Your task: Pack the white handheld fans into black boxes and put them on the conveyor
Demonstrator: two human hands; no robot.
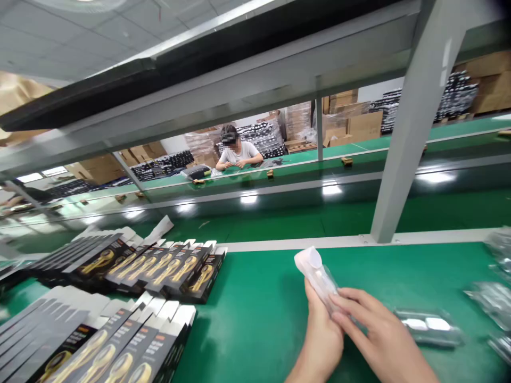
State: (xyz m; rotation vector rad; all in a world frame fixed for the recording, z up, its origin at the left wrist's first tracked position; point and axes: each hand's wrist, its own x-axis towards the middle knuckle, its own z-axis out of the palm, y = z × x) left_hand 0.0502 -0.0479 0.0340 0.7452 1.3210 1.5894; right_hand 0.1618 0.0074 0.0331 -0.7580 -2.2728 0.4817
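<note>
White piece (309,259) in clear wrap (326,283) is held to the right of the printed boxes (175,268). Left hand (321,332) grips its lower part; right hand (373,322) pinches the wrap. Steady left grip, light right pinch should avoid tearing.

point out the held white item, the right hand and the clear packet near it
White item (318,279): head view, middle of its body
Right hand (372,321): head view, back of hand
Clear packet (429,327): head view, middle of its top
</note>
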